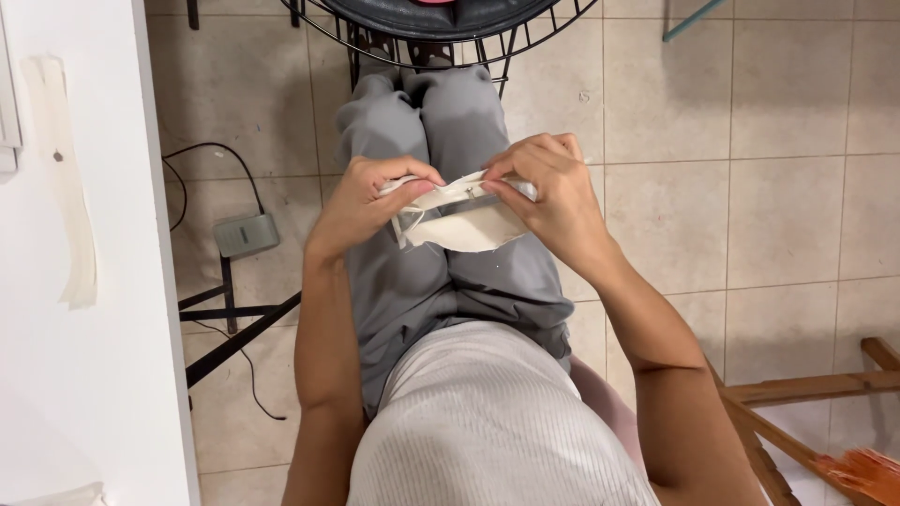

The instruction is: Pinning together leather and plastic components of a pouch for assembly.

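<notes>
Seated person, both hands closed on a small cream fabric piece w/ a clear plastic bit against it, held just above the lap of the grey trousers. Left hand pinches the fabric's left end, right hand pinches its right end, thumbs on top. Beyond the knees: black wire fan guard; left of the legs, a grey power adapter on the tiled floor.
</notes>
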